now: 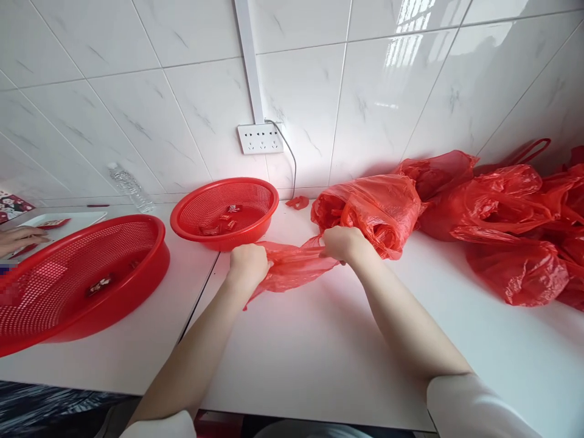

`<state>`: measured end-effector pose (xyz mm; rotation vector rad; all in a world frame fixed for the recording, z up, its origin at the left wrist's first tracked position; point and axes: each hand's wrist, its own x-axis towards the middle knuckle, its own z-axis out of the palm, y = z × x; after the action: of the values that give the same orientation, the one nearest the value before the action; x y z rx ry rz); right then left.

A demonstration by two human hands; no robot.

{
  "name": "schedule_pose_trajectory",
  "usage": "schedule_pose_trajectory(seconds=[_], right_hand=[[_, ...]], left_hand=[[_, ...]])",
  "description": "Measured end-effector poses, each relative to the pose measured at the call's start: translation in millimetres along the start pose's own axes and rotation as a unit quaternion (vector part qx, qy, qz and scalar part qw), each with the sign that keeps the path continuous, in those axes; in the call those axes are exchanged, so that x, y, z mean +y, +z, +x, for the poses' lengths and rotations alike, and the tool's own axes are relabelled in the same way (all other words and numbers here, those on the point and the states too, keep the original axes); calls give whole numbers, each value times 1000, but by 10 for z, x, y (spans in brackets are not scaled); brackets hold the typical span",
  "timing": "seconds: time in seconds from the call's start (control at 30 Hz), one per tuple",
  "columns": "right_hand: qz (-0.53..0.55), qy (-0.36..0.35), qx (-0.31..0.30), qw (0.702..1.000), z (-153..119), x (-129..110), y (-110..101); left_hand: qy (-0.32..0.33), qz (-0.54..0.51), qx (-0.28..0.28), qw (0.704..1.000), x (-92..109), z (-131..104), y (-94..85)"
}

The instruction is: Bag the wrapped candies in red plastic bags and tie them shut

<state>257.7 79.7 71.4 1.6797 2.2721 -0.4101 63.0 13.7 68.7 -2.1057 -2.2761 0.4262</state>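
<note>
Stretched between both hands is a thin red plastic bag (pixel 296 267), held just above the white table. My left hand (pixel 249 263) is closed around its left end, and a loose corner hangs below the fist. At the other end, my right hand (pixel 347 244) grips the bag with curled fingers. Right behind that hand lies a bundle of red plastic bags (pixel 374 204); whether the stretched bag is joined to it, I cannot tell. Beyond my left hand stands a small red basket (pixel 255 231) with several small wrapped packets (pixel 225 224) inside.
A large red basket (pixel 150 267) stands at the left, holding a few packets. Behind it are a white tray (pixel 86 218), a clear plastic bottle (pixel 132 188) and another person's hand (pixel 20 238). More filled red bags (pixel 497 201) crowd the right. A power socket (pixel 260 139) is on the wall.
</note>
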Motion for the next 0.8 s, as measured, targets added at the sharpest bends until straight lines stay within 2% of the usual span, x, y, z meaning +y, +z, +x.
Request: schedule_pose_trajectory(seconds=[0.1, 0.17, 0.2, 0.27, 0.3, 0.33, 0.4, 0.5, 0.6, 0.7, 0.8], right_hand=[[3, -35, 94, 995, -163, -80, -36], [30, -116, 107, 987, -215, -161, -21], [64, -184, 88, 977, -209, -203, 2], [149, -328, 18, 933, -131, -291, 88], [180, -375, -14, 909, -67, -337, 148], [195, -393, -31, 898, 4, -385, 216], [177, -354, -21, 918, 144, -473, 362], [138, -245, 30, 959, 297, -539, 545], [120, -169, 65, 976, 385, -499, 635], [115, -147, 87, 979, 449, -435, 666], [125, -160, 105, 974, 511, -433, 689]], left_hand=[[48, -4, 59, 997, 35, -41, 5], [84, -43, 72, 993, 58, -31, 54], [95, -65, 69, 991, 64, -15, 96], [101, -96, 55, 989, 63, 26, 201], [100, -102, 54, 988, 55, 45, 258], [98, -105, 59, 988, 44, 62, 314], [84, -109, 73, 988, 13, 80, 411], [50, -100, 88, 990, -32, 85, 508], [51, -86, 100, 990, -44, 96, 571], [80, -87, 107, 987, -1, 129, 640], [118, -96, 111, 982, 75, 167, 720]])
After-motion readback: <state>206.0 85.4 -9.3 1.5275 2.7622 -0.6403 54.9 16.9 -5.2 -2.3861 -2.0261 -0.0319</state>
